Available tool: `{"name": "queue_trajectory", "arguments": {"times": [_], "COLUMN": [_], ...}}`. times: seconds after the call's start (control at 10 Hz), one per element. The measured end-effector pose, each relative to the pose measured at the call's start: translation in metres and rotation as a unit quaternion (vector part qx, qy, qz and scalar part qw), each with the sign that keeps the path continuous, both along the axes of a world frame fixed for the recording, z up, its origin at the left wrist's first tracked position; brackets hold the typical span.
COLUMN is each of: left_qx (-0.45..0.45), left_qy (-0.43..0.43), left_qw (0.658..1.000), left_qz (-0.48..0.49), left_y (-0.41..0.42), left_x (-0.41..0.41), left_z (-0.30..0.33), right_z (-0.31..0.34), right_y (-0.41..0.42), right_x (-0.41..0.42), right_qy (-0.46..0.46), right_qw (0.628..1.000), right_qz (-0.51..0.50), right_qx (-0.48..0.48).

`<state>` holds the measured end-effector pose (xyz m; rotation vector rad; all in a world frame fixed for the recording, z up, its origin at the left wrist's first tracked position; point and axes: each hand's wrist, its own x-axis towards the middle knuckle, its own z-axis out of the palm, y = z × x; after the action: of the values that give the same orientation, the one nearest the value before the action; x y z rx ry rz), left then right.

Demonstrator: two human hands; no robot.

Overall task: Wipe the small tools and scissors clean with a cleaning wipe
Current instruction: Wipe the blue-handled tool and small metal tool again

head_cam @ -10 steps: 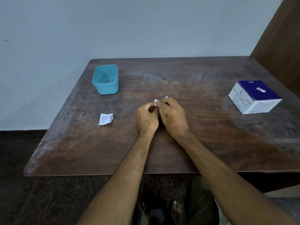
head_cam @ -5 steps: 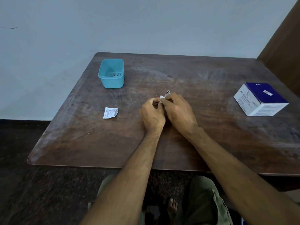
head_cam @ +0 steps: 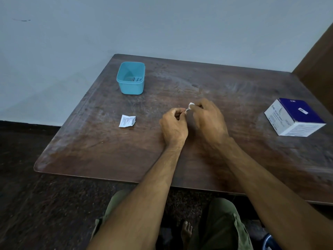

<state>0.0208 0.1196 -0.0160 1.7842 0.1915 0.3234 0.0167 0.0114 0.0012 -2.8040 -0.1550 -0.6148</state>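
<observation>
Head view shows the left hand point(head_cam: 173, 123) pinching a small metal tool point(head_cam: 187, 110), right hand point(head_cam: 207, 120) pinching the wipe point(head_cam: 191, 105) at its tip, well right of the blue tub point(head_cam: 131, 78); half a second ago they overlapped, so wiping likely nears the tip.

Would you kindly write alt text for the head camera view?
Left hand pinches a small metal tool while right hand rubs it with a white wipe above a wooden table; blue tub, torn wrapper and swab box lie around.
</observation>
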Motion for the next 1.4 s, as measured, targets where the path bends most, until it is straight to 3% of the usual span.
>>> {"name": "queue_trajectory", "arguments": {"times": [0.2,0.3,0.5,0.7,0.8,0.9,1.0,1.1,1.4], "left_qx": [0.000,0.002,-0.010,-0.006,-0.027,-0.094,-0.187,-0.263,-0.365], "left_qy": [-0.007,-0.009,-0.017,-0.017,-0.019,-0.006,0.002,0.011,0.026], "left_qw": [1.000,1.000,1.000,1.000,0.999,0.996,0.982,0.964,0.926], "left_qz": [0.005,0.009,0.007,0.002,-0.002,-0.006,-0.019,-0.043,-0.093], "left_y": [0.000,0.001,0.001,0.001,0.002,0.001,0.001,0.006,0.018], "left_x": [0.000,0.000,0.002,0.000,0.001,0.003,0.002,0.002,0.004], "left_z": [-0.001,0.000,-0.004,-0.002,-0.003,-0.006,-0.002,0.001,0.004], "right_z": [-0.002,-0.010,0.000,-0.005,-0.008,-0.003,0.008,0.006,-0.003], "right_y": [0.002,0.010,-0.010,0.010,-0.001,-0.011,-0.012,-0.005,0.032], "right_x": [0.001,-0.003,0.003,-0.008,0.002,0.008,0.006,0.005,-0.006], "right_qy": [-0.028,-0.059,-0.036,-0.064,-0.074,-0.083,-0.132,-0.125,-0.120], "right_qw": [0.997,0.987,0.999,0.992,0.995,0.986,0.933,0.914,0.931], "right_qz": [0.015,0.071,0.020,0.080,0.053,0.004,-0.024,-0.034,0.019], "right_qx": [-0.075,-0.129,-0.034,-0.077,-0.038,0.145,0.333,0.384,0.343]}}
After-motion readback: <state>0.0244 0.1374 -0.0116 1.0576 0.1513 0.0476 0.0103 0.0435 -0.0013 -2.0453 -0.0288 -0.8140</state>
